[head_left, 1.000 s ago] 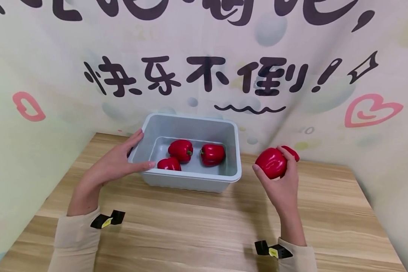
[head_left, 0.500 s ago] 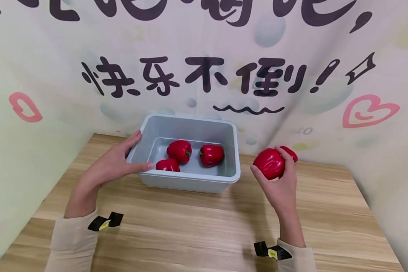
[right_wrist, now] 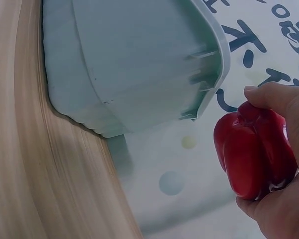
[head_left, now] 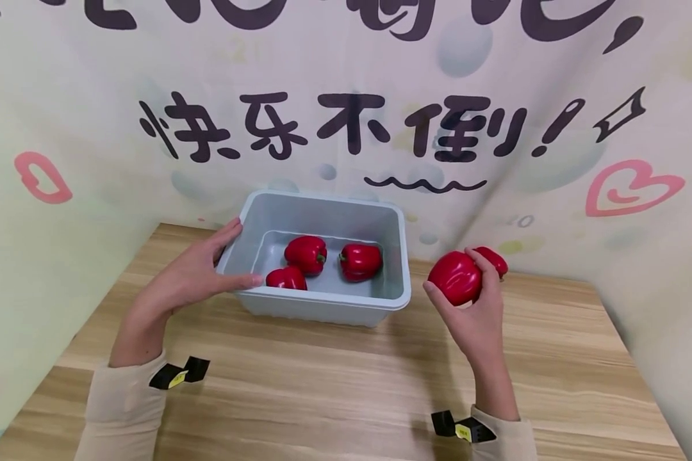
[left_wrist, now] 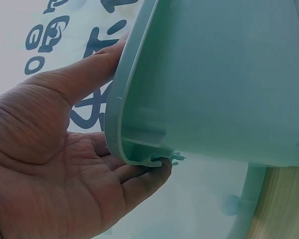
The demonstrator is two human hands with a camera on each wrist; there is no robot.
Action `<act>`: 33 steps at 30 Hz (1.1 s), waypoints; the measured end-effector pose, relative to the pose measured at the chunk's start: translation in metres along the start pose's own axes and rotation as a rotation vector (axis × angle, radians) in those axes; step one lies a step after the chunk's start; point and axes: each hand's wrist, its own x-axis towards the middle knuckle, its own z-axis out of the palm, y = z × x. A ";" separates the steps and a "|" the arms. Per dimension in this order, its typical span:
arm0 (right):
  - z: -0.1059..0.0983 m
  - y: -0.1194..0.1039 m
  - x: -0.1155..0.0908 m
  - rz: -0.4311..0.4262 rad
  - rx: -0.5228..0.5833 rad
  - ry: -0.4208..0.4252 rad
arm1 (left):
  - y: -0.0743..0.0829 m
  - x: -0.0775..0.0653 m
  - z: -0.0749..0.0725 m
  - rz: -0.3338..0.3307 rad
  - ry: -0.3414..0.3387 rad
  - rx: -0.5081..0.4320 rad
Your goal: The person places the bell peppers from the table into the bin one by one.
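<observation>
My left hand (head_left: 193, 275) grips the left side of a light grey-blue plastic bin (head_left: 323, 306), its thumb over the front rim. In the left wrist view, fingertips (left_wrist: 162, 172) curl under the rim. Inside the bin lie red bell peppers: one at the back (head_left: 304, 253), one on the right (head_left: 362, 261), and one at the front left (head_left: 285, 278), partly hidden by the front wall. To the right of the bin, my right hand (head_left: 483, 314) holds another red bell pepper (right_wrist: 251, 152) between thumb and fingers, above the table.
Behind the right hand's fingers shows one more red pepper (head_left: 494, 261), partly covered. The wood-grain table (head_left: 323, 384) ends at a printed cloth backdrop (head_left: 334, 70) with dark lettering, close behind the bin. More cloth rises at both sides.
My right hand, with its bell pepper, has shifted very slightly left toward the bin. The left hand keeps its grip, and the peppers in the bin lie as before.
</observation>
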 end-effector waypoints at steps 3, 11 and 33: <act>0.001 0.001 0.001 -0.004 -0.001 0.004 | 0.002 -0.001 -0.001 0.006 0.003 0.003; 0.000 -0.001 -0.001 -0.012 0.016 0.004 | 0.001 -0.002 -0.001 0.021 0.007 0.010; -0.003 -0.013 -0.009 -0.101 0.081 0.022 | 0.000 -0.002 0.001 0.020 0.000 0.005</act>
